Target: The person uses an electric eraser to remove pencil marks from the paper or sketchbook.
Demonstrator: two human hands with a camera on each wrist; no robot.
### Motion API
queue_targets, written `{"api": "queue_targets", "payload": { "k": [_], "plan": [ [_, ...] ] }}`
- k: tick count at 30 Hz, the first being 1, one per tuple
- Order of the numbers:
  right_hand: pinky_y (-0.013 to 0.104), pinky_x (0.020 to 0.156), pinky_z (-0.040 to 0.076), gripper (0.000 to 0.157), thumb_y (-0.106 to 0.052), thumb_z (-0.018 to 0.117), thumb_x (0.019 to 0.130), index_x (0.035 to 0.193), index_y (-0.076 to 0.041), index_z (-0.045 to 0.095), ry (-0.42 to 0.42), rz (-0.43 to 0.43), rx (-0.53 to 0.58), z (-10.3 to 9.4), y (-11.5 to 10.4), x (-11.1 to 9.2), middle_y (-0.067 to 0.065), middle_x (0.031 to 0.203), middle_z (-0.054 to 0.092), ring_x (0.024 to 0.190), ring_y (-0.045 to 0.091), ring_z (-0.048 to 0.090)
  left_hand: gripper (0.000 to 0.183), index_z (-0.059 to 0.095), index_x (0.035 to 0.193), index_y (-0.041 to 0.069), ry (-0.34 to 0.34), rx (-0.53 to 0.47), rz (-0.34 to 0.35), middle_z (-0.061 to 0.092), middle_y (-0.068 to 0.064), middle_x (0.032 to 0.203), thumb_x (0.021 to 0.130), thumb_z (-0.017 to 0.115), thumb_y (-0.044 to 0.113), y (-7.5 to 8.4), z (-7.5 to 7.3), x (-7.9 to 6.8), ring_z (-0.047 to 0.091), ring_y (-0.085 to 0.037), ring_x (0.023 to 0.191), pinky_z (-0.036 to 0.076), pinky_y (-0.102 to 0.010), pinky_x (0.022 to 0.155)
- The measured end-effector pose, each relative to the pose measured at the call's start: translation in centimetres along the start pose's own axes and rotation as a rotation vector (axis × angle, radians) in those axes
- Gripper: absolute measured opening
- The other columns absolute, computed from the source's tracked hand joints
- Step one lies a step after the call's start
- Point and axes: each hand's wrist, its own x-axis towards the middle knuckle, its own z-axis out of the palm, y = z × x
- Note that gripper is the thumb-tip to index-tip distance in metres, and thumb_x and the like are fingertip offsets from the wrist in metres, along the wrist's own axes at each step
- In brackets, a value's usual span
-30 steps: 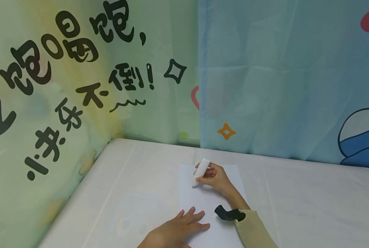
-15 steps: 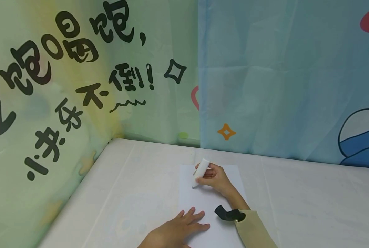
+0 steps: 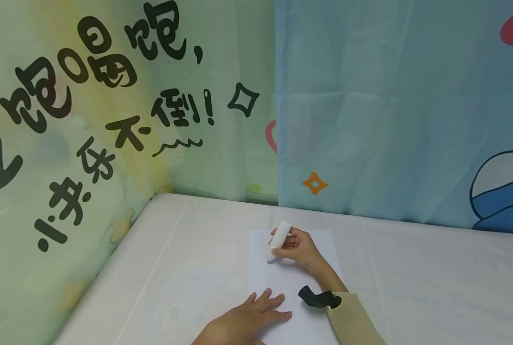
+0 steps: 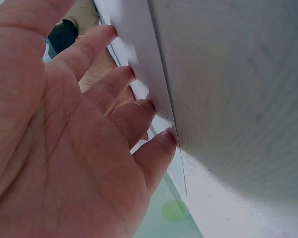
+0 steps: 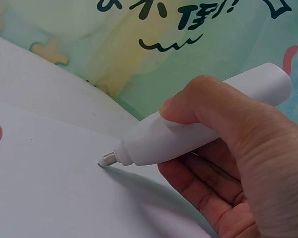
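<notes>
My right hand (image 3: 301,248) pinches a thick white electric eraser (image 3: 280,235) between thumb and fingers, over the upper half of a white sheet of paper (image 3: 262,273). In the right wrist view, the eraser slants down to the left. Its metal collar ends in a small pale tip (image 5: 104,162) right at the paper's surface. Lower on the sheet, my left hand (image 3: 246,318) lies spread, its fingertips on the paper near the left edge. The left wrist view shows those fingers (image 4: 139,119) extended along the sheet's edge.
The paper lies on a table with a white cover (image 3: 187,278). Printed cloths stand behind it, a green one (image 3: 222,158) with black lettering at the left and a blue one (image 3: 390,120) at the right. A black strap (image 3: 321,298) sits by my right sleeve (image 3: 355,318).
</notes>
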Motion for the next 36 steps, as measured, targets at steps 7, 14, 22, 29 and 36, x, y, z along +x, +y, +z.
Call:
{"api": "queue_targets", "payload": {
  "k": [7,14,22,29,36],
  "plan": [
    [0.022,0.079,0.055,0.045,0.01,0.073,0.077,0.116,0.02,0.053,-0.009,0.007,0.002,-0.04,0.06,-0.05,0.022,0.102,0.071,0.09,0.006,0.069,0.072,0.042,0.149,0.028,0.019,0.003,0.022,0.032,0.0,0.158,0.085,0.068,0.047,-0.08,0.19,-0.01,0.028,-0.025,0.146,0.035,-0.041,0.112],
    [0.022,0.076,0.055,0.044,0.01,0.071,0.079,0.118,0.019,0.052,0.128,0.07,0.033,0.01,-0.36,0.17,0.014,0.099,0.073,0.087,0.007,0.07,0.072,0.042,0.148,0.03,0.005,-0.001,-0.008,0.03,0.003,0.158,0.084,0.068,0.049,0.02,0.15,0.1,0.027,-0.023,0.146,0.034,-0.039,0.113],
    [0.018,0.077,0.054,0.043,0.009,0.068,0.082,0.122,0.014,0.052,0.361,0.182,0.056,0.22,-0.68,0.63,0.016,0.106,0.071,0.085,0.002,0.068,0.073,0.043,0.148,0.03,0.035,0.003,-0.009,0.031,0.002,0.158,0.083,0.068,0.052,0.04,0.21,-0.06,0.028,-0.024,0.146,0.033,-0.038,0.114],
    [0.016,0.072,0.053,0.041,0.005,0.071,0.082,0.118,0.01,0.05,0.393,0.227,-0.018,0.3,-0.62,0.69,0.015,0.097,0.072,0.076,0.0,0.066,0.074,0.042,0.148,0.029,0.046,0.005,0.01,0.031,0.001,0.158,0.083,0.067,0.052,-0.13,0.32,-0.1,0.027,-0.026,0.146,0.033,-0.039,0.114],
    [0.015,0.071,0.052,0.041,0.005,0.07,0.082,0.117,0.01,0.05,0.387,0.238,-0.043,0.34,-0.72,0.73,0.018,0.098,0.071,0.075,-0.001,0.065,0.074,0.043,0.148,0.028,0.049,-0.002,0.005,0.031,0.001,0.158,0.083,0.068,0.053,-0.12,0.29,-0.18,0.028,-0.026,0.146,0.033,-0.039,0.114]
  ]
}}
